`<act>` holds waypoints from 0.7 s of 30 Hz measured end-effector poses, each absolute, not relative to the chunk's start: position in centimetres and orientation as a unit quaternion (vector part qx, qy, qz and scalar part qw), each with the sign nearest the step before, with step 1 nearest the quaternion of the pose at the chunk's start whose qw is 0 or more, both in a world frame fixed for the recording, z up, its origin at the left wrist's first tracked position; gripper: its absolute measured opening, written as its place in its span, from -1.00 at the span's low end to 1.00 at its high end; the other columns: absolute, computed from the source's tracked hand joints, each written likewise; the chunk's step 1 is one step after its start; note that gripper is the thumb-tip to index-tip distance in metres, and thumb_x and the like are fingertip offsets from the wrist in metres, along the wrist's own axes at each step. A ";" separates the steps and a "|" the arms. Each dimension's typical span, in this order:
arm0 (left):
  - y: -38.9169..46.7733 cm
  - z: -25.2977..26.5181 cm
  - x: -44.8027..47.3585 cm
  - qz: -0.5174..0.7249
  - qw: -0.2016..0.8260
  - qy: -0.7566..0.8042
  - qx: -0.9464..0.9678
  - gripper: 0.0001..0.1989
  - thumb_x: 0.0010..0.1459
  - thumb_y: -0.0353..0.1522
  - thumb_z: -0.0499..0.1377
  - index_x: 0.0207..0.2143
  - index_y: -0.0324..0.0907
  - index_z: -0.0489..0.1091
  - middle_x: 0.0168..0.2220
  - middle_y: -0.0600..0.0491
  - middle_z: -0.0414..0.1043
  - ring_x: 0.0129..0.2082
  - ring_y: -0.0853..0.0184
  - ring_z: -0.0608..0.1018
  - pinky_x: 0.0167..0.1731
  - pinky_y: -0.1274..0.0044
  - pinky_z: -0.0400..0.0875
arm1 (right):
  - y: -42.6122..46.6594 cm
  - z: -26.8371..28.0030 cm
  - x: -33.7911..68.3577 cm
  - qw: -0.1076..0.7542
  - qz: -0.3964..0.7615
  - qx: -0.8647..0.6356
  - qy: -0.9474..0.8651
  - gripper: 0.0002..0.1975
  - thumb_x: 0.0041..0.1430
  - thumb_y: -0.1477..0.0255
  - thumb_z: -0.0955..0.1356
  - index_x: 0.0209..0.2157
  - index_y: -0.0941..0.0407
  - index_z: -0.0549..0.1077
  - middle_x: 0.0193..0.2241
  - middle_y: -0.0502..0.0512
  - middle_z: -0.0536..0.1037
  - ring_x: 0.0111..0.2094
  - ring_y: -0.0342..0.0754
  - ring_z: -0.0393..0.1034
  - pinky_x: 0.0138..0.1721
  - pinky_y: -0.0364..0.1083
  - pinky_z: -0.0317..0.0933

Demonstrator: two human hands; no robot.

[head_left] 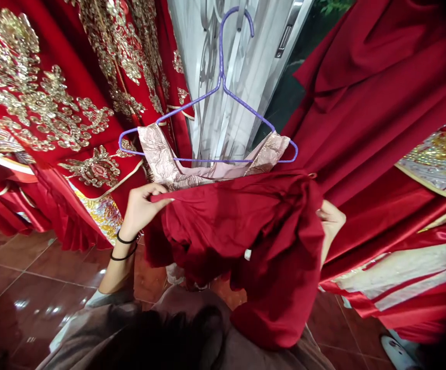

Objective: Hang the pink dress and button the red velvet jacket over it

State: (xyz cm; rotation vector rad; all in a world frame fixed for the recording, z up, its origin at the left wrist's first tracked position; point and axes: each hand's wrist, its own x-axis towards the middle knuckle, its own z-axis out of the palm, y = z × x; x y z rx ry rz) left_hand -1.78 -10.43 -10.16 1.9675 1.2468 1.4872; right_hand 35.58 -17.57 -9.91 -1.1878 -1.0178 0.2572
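Several red garments [58, 105] with gold sequin work hung across the upper left of the frame. Just right of their lower edge, left of centre, the left hand [141, 205] pinched the top corner of a red cloth [215, 216], its thumb and fingers closed on that hem. The cloth filled the middle of the frame and drooped in loose folds toward the lower centre, a small white tag [248, 254] showing on it. It looked light, soft and limp, likely a little slippery but not fragile; one pinch would probably let it sag, so the two top corners seemed the best holds. Behind its upper edge, a pink bodice [153, 154] hung by its straps from a purple hanger [221, 67]. At right of centre, the right hand [333, 218] met the cloth's edge, but its fingertips were hidden, so its grip could not be told.
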 end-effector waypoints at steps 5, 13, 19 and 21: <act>-10.7 -8.4 -3.6 0.651 -0.059 0.479 0.586 -0.79 -0.11 -0.53 0.19 -0.40 -0.17 0.55 -0.55 0.17 0.40 -0.56 0.43 0.35 -0.49 0.57 0.23 | -16.6 -11.0 38.1 0.704 -0.008 -0.556 -0.442 -0.90 -0.12 0.48 0.44 -0.46 0.12 0.62 -0.40 0.22 0.62 -0.37 0.02 0.51 -0.20 0.00 0.37; -10.8 -8.2 1.0 0.656 -0.010 0.445 0.610 -0.77 -0.10 -0.55 0.12 -0.40 -0.18 0.52 -0.63 0.22 0.23 -0.61 0.49 0.25 -0.54 0.62 0.16 | -15.5 -11.8 28.4 0.499 -0.106 -0.622 -0.593 -0.45 -0.02 0.51 0.26 0.07 0.19 0.45 0.06 0.26 0.49 0.12 0.16 0.31 0.20 0.22 0.15; -12.6 -9.1 3.8 0.609 0.015 0.413 0.677 -0.68 -0.10 -0.58 0.08 -0.33 -0.16 0.52 -0.47 0.15 0.47 -0.53 0.44 0.40 -0.47 0.60 0.31 | -14.4 -13.3 16.5 0.469 0.204 -0.447 -0.733 -0.35 0.09 0.34 0.36 0.21 0.26 0.25 0.16 0.38 0.38 0.20 0.20 0.27 0.24 0.15 0.15; -13.2 -9.4 3.3 0.604 -0.001 0.419 0.678 -0.68 -0.06 -0.58 0.10 -0.30 -0.15 0.53 -0.46 0.14 0.46 -0.52 0.43 0.41 -0.45 0.60 0.32 | -13.6 -13.2 15.9 0.503 0.297 -0.425 -0.692 -0.57 0.16 0.38 0.30 0.05 0.23 0.41 0.00 0.28 0.53 0.04 0.11 0.42 0.12 0.05 0.28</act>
